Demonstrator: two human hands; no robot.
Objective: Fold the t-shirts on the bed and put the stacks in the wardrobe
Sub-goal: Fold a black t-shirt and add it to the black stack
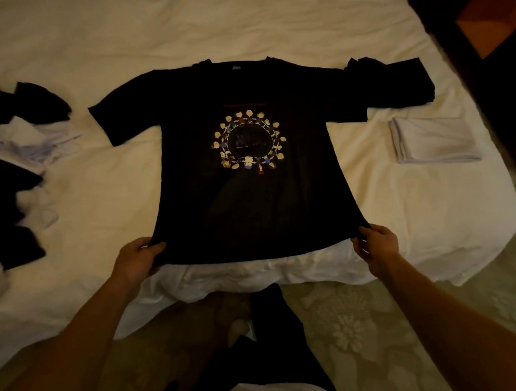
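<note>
A: Where the black cotton t-shirt with a circular cartoon print (249, 171) lies flat, front up, on the white bed sheet (105, 186), what grips it?

B: The left hand (136, 258) pinches the hem corner at 7 o'clock; the right hand (374, 245) pinches the corner at 5 o'clock, fingers curled round the cloth.

A: Any legible writing?

B: None; the print's dark centre and the small grey neck label are too blurred to read.

A: Surroundings?

B: A folded white stack (434, 142) at 3 o'clock, a folded black stack (401, 83) at 2 o'clock touching the sleeve, and unfolded black and white shirts (15, 155) at 9 o'clock.
</note>
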